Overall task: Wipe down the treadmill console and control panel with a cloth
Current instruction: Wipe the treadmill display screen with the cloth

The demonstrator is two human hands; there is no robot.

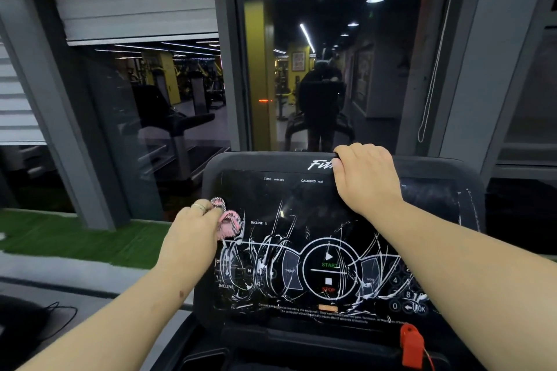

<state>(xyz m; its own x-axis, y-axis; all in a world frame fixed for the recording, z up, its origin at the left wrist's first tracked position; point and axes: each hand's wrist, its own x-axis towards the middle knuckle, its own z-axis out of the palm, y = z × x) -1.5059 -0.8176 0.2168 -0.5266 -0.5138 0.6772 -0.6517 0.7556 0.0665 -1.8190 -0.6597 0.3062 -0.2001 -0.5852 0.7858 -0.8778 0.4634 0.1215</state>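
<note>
The black treadmill console (271,164) fills the lower middle of the view. Its control panel (301,210) is dark, with white smears and cracks around the round START/STOP button (329,272). My left hand (193,230), with a ring on one finger, is shut on a bunched pink-and-white cloth (230,220) pressed against the panel's left edge, beside the INCLINE label. My right hand (366,177) grips the console's top edge, fingers curled over the rim and thumb on the front. Both forearms reach in from below.
A red safety clip (411,346) hangs at the console's lower right. Behind the console stands a dark window (331,69) with grey frames, reflecting the gym and a person. A white blind cord (434,69) hangs at right. Green turf (75,238) lies at left; another treadmill (168,129) stands beyond.
</note>
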